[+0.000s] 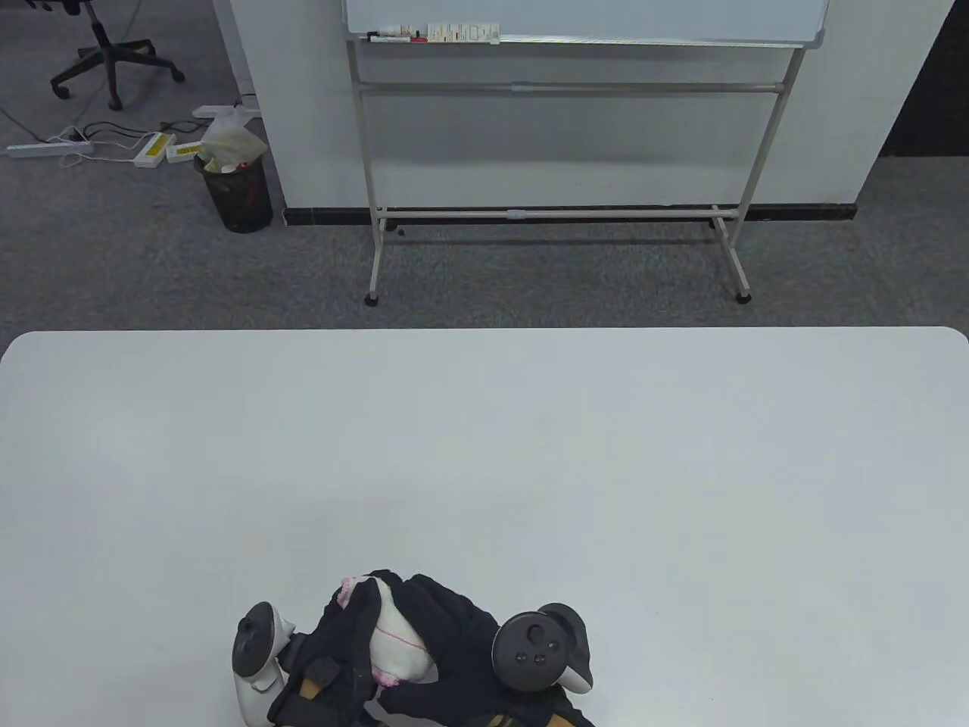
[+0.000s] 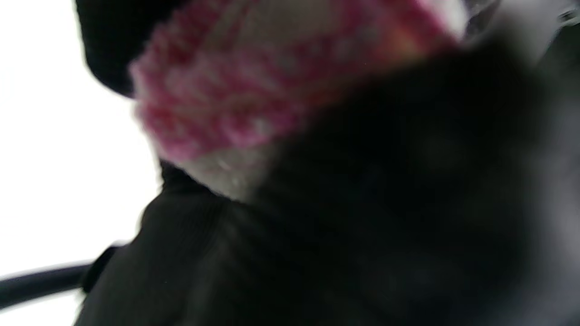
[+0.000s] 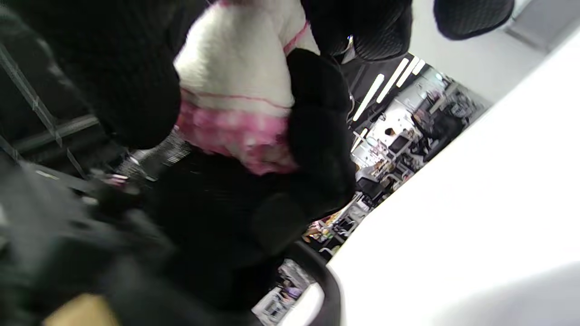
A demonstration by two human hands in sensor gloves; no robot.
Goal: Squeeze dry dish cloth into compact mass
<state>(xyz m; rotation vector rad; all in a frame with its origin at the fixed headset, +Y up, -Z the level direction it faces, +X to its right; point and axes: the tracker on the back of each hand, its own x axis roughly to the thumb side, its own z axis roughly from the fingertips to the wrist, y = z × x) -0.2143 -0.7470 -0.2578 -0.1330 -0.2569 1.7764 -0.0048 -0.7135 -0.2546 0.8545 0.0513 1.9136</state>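
Note:
The dish cloth (image 1: 394, 636) is white with a pink edge and is bunched into a small wad at the table's near edge. My left hand (image 1: 344, 644) and my right hand (image 1: 447, 636), both in black gloves, wrap around it from either side and grip it. In the left wrist view the pink-edged cloth (image 2: 253, 99) fills the top, blurred, against black glove. In the right wrist view the cloth (image 3: 240, 90) sits pressed between black gloved fingers (image 3: 317, 136). Most of the cloth is hidden inside the hands.
The white table (image 1: 484, 469) stretches away from the hands. Beyond its far edge stand a whiteboard on a frame (image 1: 560, 151), a black waste bin (image 1: 235, 189) and an office chair (image 1: 106, 53) on grey carpet.

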